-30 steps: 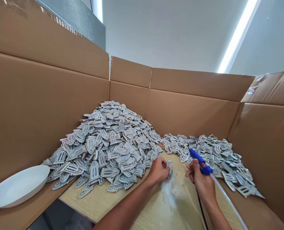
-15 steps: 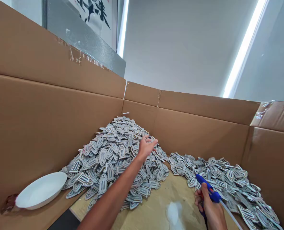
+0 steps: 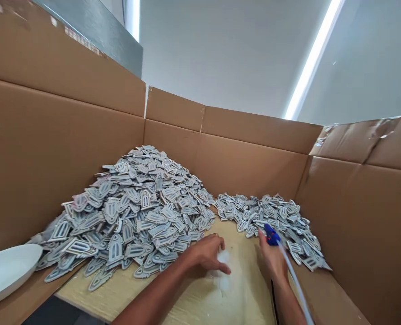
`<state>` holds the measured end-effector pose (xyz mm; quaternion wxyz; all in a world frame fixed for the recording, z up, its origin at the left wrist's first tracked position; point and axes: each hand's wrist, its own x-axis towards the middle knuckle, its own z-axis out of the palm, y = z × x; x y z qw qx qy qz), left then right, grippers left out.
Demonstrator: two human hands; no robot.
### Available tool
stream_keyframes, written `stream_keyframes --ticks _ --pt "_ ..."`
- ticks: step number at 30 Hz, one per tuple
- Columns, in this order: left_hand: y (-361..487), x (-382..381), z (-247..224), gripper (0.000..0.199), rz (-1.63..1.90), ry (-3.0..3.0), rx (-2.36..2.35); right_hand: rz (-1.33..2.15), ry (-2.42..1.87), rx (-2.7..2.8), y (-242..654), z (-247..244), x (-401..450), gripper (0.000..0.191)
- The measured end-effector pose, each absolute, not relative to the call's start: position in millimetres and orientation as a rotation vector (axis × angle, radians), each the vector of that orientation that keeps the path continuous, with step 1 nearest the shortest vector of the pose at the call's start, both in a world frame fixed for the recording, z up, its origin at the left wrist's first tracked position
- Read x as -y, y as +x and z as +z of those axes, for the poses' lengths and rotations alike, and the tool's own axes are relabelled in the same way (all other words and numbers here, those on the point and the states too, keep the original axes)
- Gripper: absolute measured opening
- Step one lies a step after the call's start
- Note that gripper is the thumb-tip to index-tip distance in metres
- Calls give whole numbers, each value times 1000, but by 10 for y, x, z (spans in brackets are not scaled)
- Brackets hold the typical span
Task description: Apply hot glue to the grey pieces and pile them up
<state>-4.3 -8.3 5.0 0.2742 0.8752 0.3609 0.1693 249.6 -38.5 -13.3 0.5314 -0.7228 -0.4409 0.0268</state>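
Head view: right hand (image 3: 271,258) is clenched around a blue glue gun (image 3: 272,235), nozzle aimed forward toward the smaller pile, a translucent glue stick (image 3: 293,280) trailing back along the forearm; the grip looks like a ready-to-squeeze hold, low over the table. Left hand (image 3: 207,253) rests palm down on the table (image 3: 200,293), fingers loosely spread and curled, grasping nothing that I can see; fingertips sit just beside a whitish smear (image 3: 225,271) on the board, probably glue residue where parts get joined. Both hands sit close together in the bare gap between two heaps, likely kept bare as the work spot.

Left of the hands, large pile (image 3: 136,212) of flat grey arch-shaped cutouts slopes up against the cardboard wall (image 3: 61,153); its front edge is near the left hand, within easy reach. Right, smaller pile (image 3: 271,216) of the same cutouts lies flatter, just ahead of the gun tip. Cardboard walls ring the table on three sides, seemingly to keep pieces from sliding off. White bowl (image 3: 7,273) sits at the far left edge, well apart from the hands.
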Motion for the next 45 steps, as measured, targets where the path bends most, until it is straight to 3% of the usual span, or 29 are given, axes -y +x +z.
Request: stream_keyframes --ticks 3,8,11,21,35,40,45 --pt "-66 93 -11 70 280 2429 -951 -168 -1992 1138 2592 -238 367 29" --pt "-38 46 -76 39 380 2322 -936 -345 -1972 1380 2530 -294 277 20" --pt "-30 18 -78 25 443 2194 -912 -225 -1855 1489 2477 -295 198 20" --pt "-23 -51 -136 9 608 1933 -887 62 -1748 1397 2395 -250 144 22" --pt "19 -95 -171 25 786 1562 -777 62 -1506 1238 2250 26 401 36" --pt "19 -130 -151 28 801 1517 -719 271 -1323 1172 2070 111 446 51" --pt "-11 -165 -73 25 898 1481 -778 538 -1275 1153 1971 141 483 53"
